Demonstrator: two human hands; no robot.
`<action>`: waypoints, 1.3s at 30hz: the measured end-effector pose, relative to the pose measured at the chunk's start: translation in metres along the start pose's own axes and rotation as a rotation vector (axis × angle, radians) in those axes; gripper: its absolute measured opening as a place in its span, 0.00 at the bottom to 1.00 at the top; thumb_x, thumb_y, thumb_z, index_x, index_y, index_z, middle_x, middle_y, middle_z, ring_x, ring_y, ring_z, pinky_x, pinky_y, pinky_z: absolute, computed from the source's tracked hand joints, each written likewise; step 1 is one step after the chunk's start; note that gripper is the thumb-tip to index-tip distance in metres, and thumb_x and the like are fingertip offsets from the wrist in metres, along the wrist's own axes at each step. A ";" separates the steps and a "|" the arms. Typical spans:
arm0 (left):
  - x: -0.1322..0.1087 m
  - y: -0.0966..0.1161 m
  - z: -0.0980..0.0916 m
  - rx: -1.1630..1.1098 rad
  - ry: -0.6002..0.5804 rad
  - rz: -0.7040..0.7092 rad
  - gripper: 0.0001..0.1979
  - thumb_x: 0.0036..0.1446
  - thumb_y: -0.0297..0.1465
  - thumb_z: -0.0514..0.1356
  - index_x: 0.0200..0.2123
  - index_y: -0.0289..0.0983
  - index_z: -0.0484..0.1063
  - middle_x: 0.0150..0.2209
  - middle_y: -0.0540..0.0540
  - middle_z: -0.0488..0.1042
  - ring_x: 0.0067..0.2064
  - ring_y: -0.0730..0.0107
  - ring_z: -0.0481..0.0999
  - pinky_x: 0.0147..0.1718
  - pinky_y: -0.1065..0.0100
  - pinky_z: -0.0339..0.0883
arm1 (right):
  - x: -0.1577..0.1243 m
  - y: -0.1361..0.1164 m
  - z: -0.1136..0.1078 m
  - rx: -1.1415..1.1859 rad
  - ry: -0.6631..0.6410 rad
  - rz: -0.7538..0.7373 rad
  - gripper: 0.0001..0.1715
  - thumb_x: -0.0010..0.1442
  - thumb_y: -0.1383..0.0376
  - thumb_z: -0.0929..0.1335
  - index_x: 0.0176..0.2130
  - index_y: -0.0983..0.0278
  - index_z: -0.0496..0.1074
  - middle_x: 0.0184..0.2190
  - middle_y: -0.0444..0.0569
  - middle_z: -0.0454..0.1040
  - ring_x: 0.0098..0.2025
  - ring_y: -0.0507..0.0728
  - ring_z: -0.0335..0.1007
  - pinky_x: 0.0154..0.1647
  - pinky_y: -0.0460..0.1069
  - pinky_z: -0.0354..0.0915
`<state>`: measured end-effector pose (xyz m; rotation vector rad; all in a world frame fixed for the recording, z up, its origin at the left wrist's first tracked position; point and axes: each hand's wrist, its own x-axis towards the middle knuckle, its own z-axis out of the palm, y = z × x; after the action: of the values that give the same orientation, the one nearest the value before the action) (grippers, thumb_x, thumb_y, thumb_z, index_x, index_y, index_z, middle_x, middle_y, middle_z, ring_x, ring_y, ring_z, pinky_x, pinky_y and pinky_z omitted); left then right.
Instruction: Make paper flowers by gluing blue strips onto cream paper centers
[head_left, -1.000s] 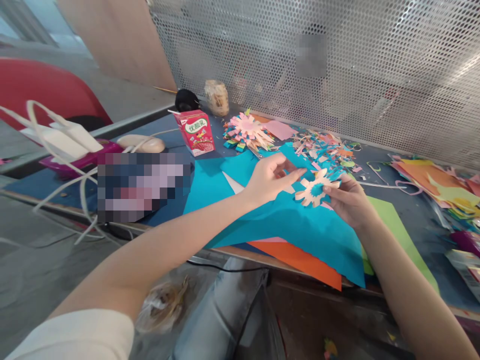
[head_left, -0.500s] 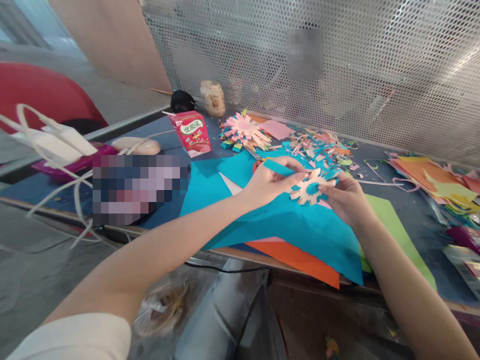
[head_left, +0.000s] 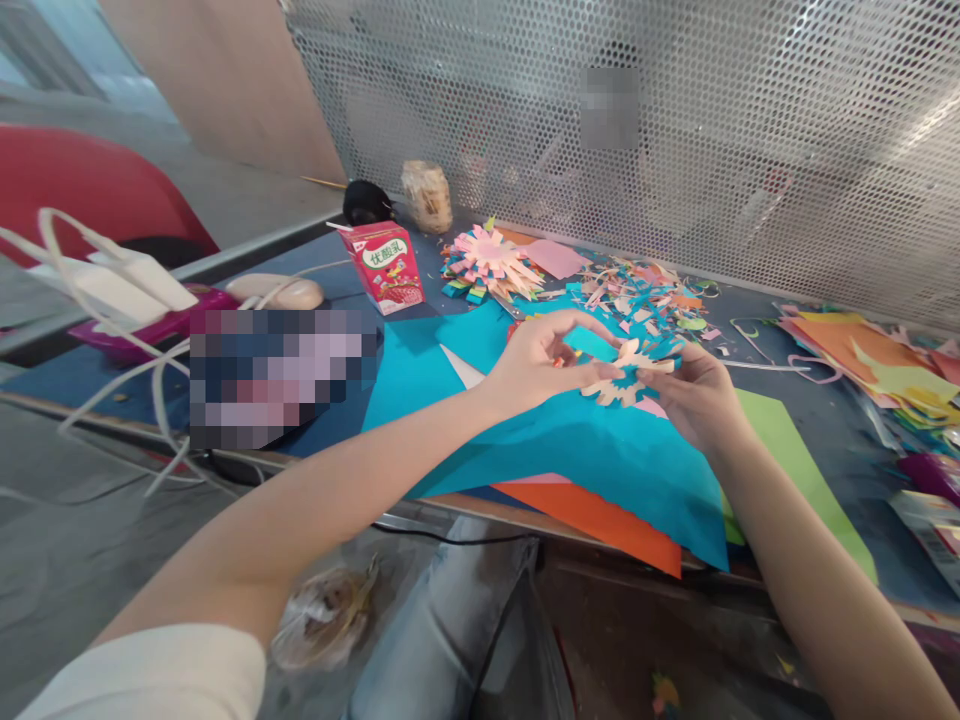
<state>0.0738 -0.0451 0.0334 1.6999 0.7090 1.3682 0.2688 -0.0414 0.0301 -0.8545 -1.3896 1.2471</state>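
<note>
A fringed paper flower [head_left: 611,390], pale orange with a blue centre, is held over large blue paper sheets [head_left: 480,450]. My left hand [head_left: 551,360] reaches it from the left, thumb and a fingertip closed on its edge near the centre. From the right, my right hand [head_left: 694,390] pinches the flower's other side between thumb and fingers. Blue paper strips stick up behind the flower. Behind my left hand, scissors [head_left: 514,312] lie partly hidden. A stack of pink, blue and green fringed pieces [head_left: 491,258] rests farther back.
Paper scraps [head_left: 645,290] lie behind the hands. A red drink carton [head_left: 386,268] and a glass jar [head_left: 427,196] stand at the back left. White cables [head_left: 157,400] hang over the left edge. Coloured sheets [head_left: 862,345] lie at the right; a mesh panel [head_left: 487,100] rises behind.
My left thumb and finger have moved right onto the flower's centre area. The blue strip that showed across my left fingers is no longer seen there.
</note>
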 end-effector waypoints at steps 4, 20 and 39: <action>-0.002 0.002 0.001 0.095 -0.004 0.018 0.14 0.45 0.34 0.67 0.36 0.36 0.72 0.38 0.46 0.77 0.32 0.74 0.75 0.22 0.76 0.64 | 0.000 0.001 0.000 0.000 -0.005 -0.024 0.15 0.38 0.61 0.78 0.26 0.59 0.72 0.21 0.38 0.71 0.22 0.49 0.68 0.23 0.47 0.68; -0.006 0.003 -0.012 0.684 -0.021 1.098 0.06 0.59 0.26 0.57 0.40 0.40 0.69 0.34 0.50 0.78 0.39 0.73 0.76 0.39 0.70 0.72 | -0.008 -0.012 -0.001 -0.401 -0.183 -0.763 0.11 0.54 0.71 0.69 0.32 0.54 0.77 0.28 0.44 0.66 0.37 0.55 0.65 0.46 0.57 0.64; -0.006 -0.011 -0.010 0.697 0.014 0.940 0.16 0.54 0.29 0.62 0.46 0.43 0.69 0.38 0.48 0.78 0.43 0.68 0.76 0.43 0.65 0.69 | -0.010 -0.013 0.002 -0.401 -0.149 -0.669 0.04 0.53 0.64 0.71 0.31 0.53 0.76 0.29 0.45 0.69 0.36 0.55 0.67 0.43 0.56 0.68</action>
<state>0.0631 -0.0421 0.0214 2.7971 0.3980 1.8680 0.2704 -0.0544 0.0403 -0.4843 -1.8793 0.5316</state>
